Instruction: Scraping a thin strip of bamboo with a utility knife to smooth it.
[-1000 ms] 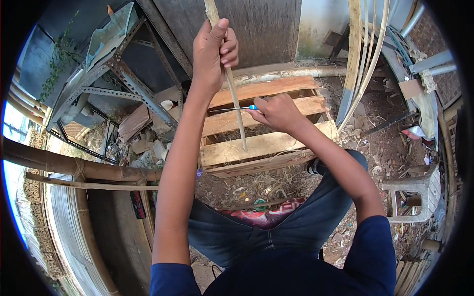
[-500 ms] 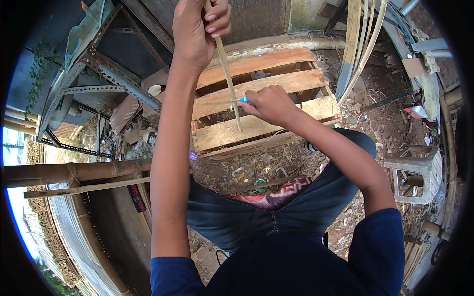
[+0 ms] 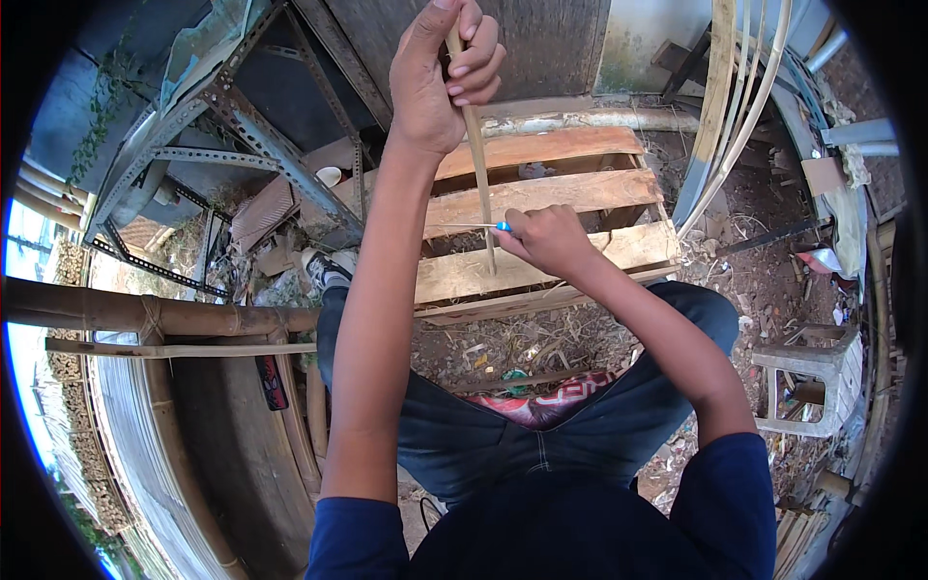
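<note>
My left hand [image 3: 447,77] is closed round the upper part of a slender bamboo stick [image 3: 478,159], which stands tilted with its lower end resting on the front slat of a wooden pallet [image 3: 570,253]. In my right hand [image 3: 555,240] is a small knife [image 3: 502,226] with a blue band by the blade. Its thin blade points left and crosses the stick a little above the lower end. Fingers cover most of the knife's handle.
A rusty perforated metal frame [image 3: 266,145] stands at the far left. Long bent bamboo strips [image 3: 749,106] lean at the far right, and a grey plastic stool [image 3: 807,379] is beside my right leg. Bamboo poles [image 3: 232,319] run along the left. Shavings and litter cover the ground.
The whole view has shifted, so the pallet and both hands appear further right and lower. The knife is slightly lower along the stick. A shoe now shows at the left.
</note>
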The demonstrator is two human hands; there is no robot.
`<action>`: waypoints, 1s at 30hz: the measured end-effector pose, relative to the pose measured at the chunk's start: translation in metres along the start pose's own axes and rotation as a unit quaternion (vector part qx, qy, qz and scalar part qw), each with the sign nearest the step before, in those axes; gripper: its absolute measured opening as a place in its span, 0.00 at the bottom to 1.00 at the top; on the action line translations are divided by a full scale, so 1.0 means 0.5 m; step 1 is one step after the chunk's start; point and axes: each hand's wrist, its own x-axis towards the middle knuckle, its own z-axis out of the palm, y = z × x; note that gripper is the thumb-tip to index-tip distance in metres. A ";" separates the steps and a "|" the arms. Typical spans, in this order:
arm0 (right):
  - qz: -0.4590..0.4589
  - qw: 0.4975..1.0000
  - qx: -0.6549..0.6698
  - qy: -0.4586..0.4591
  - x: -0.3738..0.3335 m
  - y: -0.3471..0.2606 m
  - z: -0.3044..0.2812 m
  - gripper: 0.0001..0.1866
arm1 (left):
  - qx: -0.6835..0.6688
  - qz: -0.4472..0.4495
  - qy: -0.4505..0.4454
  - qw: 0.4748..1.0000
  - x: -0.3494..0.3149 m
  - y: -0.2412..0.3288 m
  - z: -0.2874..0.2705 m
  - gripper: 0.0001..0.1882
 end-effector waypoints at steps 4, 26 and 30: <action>-0.023 0.996 -0.045 -0.077 -0.017 -0.011 0.027 0.19 | -0.009 -0.002 -0.018 1.000 -0.004 0.010 -0.015 0.19; 0.010 0.997 0.006 0.083 0.024 -0.028 -0.018 0.18 | 0.126 0.035 0.114 0.985 -0.004 -0.001 0.011 0.19; 0.012 0.997 0.023 0.067 -0.052 0.012 0.074 0.18 | 0.186 0.029 0.150 0.970 0.012 -0.018 0.046 0.17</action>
